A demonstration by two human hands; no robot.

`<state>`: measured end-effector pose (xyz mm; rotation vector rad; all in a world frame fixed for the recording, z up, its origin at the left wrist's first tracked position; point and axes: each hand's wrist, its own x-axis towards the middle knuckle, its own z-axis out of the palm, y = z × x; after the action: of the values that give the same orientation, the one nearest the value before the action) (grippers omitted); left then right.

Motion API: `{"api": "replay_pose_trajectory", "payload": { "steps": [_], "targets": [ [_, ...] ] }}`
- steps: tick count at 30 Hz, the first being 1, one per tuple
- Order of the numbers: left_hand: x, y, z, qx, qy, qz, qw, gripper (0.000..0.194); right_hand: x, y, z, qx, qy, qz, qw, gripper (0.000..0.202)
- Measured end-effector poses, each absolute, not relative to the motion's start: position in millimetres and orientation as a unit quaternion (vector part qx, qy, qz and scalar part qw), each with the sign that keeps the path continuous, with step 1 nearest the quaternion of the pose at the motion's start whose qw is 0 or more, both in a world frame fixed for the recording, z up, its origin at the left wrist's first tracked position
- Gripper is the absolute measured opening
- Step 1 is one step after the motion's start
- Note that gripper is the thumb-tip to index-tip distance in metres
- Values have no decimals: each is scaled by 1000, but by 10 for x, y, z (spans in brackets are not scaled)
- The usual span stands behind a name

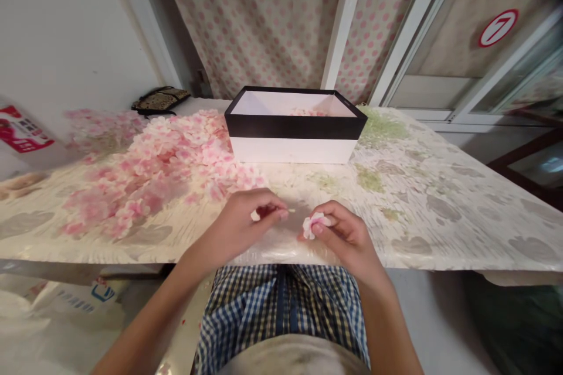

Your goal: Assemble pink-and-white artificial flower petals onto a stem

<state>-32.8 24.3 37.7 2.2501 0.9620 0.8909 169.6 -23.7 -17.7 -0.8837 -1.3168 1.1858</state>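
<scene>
My right hand (pixel 347 237) pinches a white artificial flower (pixel 315 225) with a pink centre between thumb and fingers, just above the front of the table. To its left, my left hand (pixel 250 217) is closed in a pinch on a small pale stick-like piece (pixel 291 210), whose tip points toward the flower. A small gap separates the two hands. Another bit of white shows by the curled fingers of my left hand, too small to name. Beyond the left hand lies a large heap of pink and white artificial flowers (pixel 162 158).
A white box (pixel 292 150) with a black rim stands at the table's back, pink flowers inside. Green bits (pixel 382 126) lie to its right. A dark patterned pouch (pixel 160 99) sits at the back left. A patterned cloth covers the table (pixel 461 228); a person's hand (pixel 20 184) shows far left.
</scene>
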Motion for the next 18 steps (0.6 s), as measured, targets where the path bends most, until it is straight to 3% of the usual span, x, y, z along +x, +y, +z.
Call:
{"api": "replay_pose_trajectory", "payload": {
  "steps": [6, 8, 12, 18],
  "targets": [
    [-325, -105, 184, 798, 331, 368, 343, 11, 1692, -302, -216, -317, -613, 471, 550, 3],
    [-314, -189, 139, 795, 320, 368, 362, 12, 1665, -342, -213, -276, -633, 460, 558, 11],
    [-295, -258, 81, 799, 293, 380, 362, 10, 1623, -402, -204, -248, -647, 442, 569, 21],
    [-267, -225, 48, 809, 257, 402, 344, 9, 1666, -397, -227, -237, -652, 461, 553, 20]
  ]
}}
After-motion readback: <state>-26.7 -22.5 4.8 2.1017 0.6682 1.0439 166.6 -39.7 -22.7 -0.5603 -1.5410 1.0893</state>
